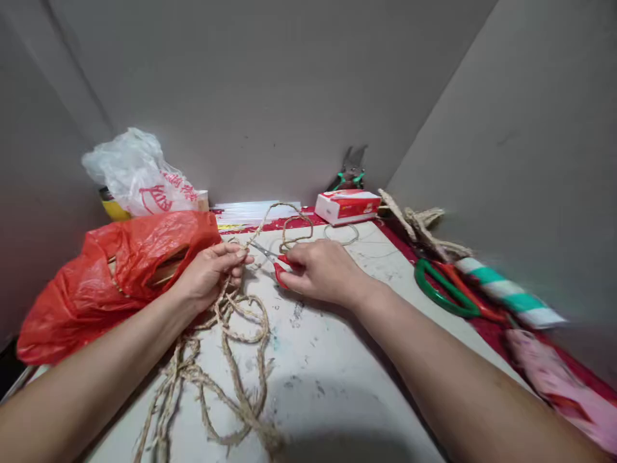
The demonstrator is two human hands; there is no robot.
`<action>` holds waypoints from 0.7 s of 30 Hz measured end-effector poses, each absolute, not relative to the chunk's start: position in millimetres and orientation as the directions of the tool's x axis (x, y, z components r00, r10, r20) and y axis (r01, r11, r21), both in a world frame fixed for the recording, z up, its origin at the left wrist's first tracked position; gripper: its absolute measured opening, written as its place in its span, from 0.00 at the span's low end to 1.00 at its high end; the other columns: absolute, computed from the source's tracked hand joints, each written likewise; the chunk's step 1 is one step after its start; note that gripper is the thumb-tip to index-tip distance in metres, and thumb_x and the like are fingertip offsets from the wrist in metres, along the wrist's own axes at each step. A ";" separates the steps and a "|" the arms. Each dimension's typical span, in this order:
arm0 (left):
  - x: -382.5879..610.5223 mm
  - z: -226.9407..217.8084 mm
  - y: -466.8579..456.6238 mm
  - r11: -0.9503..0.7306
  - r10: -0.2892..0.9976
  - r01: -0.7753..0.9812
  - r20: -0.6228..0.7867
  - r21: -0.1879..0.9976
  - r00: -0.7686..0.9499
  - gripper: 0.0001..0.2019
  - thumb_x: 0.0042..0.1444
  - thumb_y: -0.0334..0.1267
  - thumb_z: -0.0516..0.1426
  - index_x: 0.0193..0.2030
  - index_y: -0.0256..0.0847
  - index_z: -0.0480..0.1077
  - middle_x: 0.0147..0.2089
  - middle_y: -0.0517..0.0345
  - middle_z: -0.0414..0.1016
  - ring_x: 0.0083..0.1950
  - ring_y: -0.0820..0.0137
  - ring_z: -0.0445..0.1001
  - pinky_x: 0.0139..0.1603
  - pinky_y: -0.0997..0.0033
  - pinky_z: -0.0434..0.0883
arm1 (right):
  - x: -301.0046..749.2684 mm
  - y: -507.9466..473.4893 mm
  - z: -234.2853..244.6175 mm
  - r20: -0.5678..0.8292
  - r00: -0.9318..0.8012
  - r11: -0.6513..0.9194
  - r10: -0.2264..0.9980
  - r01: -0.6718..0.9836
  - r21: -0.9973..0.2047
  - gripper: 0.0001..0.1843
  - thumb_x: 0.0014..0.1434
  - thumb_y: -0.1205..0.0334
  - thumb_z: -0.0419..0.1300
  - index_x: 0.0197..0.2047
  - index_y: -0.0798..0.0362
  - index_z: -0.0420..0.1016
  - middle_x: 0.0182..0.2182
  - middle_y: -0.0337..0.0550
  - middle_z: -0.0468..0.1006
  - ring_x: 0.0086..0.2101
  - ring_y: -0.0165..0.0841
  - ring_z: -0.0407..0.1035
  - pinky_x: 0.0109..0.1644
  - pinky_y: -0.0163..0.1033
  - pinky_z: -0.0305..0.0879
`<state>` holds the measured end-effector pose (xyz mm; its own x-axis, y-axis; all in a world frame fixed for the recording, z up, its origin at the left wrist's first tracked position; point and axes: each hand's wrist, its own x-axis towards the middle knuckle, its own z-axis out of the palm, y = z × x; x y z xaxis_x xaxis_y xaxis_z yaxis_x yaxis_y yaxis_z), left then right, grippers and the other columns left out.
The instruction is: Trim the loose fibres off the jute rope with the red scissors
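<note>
Bare forearms [419,347] cross the surface [332,350]; the left hand [209,273] pinches twisted rope [233,366], the right hand [325,270] grips red-handled scissors [271,256]

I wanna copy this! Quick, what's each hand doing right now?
Left hand: closed, pinching the rope.
Right hand: closed, holding the red-handled scissors.

Scissors [270,255], small, red-handled, metal-bladed; tips are pointed toward ten o'clock. Rope [234,373], tan, twisted, frayed; is strewn in loose, tangled loops toward seven o'clock from the scissors, further loops being arched toward one o'clock.
</note>
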<state>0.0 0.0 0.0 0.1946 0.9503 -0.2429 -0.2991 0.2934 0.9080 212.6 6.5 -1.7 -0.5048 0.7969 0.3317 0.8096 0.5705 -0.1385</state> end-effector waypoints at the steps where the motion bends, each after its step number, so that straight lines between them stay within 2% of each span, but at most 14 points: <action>1: 0.0 -0.9 0.3 0.295 0.948 -0.297 -0.241 0.908 0.207 0.08 0.46 0.29 0.64 0.31 0.33 0.69 0.28 0.56 0.74 0.20 0.81 0.62 0.20 0.80 0.61 | 212.7 6.4 -0.9 0.330 -0.507 0.572 0.796 0.808 -0.138 0.16 0.54 0.53 0.54 0.20 0.53 0.67 0.19 0.37 0.69 0.21 0.26 0.51 0.28 0.36 0.41; 7: -1.8 -5.3 1.9 0.277 0.946 -0.288 -0.207 0.917 0.248 0.10 0.46 0.32 0.65 0.33 0.36 0.69 0.23 0.61 0.69 0.18 0.81 0.60 0.18 0.80 0.57 | 212.5 6.3 1.2 0.301 -0.511 0.564 0.805 0.817 -0.122 0.16 0.55 0.54 0.54 0.21 0.53 0.71 0.20 0.37 0.71 0.21 0.26 0.52 0.28 0.36 0.41; 11: -3.7 -4.2 3.1 0.226 0.965 -0.285 -0.175 0.932 0.195 0.10 0.46 0.33 0.64 0.35 0.33 0.72 0.23 0.62 0.65 0.19 0.82 0.58 0.17 0.82 0.55 | 211.9 7.2 -0.6 0.284 -0.501 0.552 0.817 0.823 -0.134 0.16 0.56 0.55 0.53 0.21 0.52 0.71 0.20 0.37 0.71 0.21 0.26 0.51 0.28 0.36 0.40; 15: -3.9 -0.6 3.5 0.232 0.968 -0.307 -0.189 0.923 0.162 0.11 0.46 0.31 0.63 0.38 0.29 0.73 0.25 0.60 0.65 0.21 0.82 0.60 0.18 0.83 0.58 | 210.8 7.0 -1.6 0.292 -0.487 0.543 0.823 0.826 -0.154 0.16 0.55 0.55 0.54 0.21 0.53 0.70 0.19 0.37 0.71 0.21 0.26 0.50 0.28 0.36 0.40; 21: -0.6 -0.8 1.7 0.186 0.983 -0.269 -0.175 0.945 0.061 0.11 0.41 0.30 0.64 0.35 0.31 0.74 0.24 0.60 0.67 0.22 0.79 0.64 0.19 0.80 0.64 | 208.3 3.2 1.9 0.297 -0.497 0.549 0.815 0.827 -0.123 0.15 0.54 0.53 0.55 0.21 0.53 0.71 0.20 0.37 0.72 0.21 0.26 0.52 0.28 0.36 0.41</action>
<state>-0.6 1.7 -0.8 0.0612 0.9826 -0.1755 -0.2691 0.1855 0.9451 208.3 3.2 1.9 -0.4973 0.8152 0.2970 0.8266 0.5491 -0.1233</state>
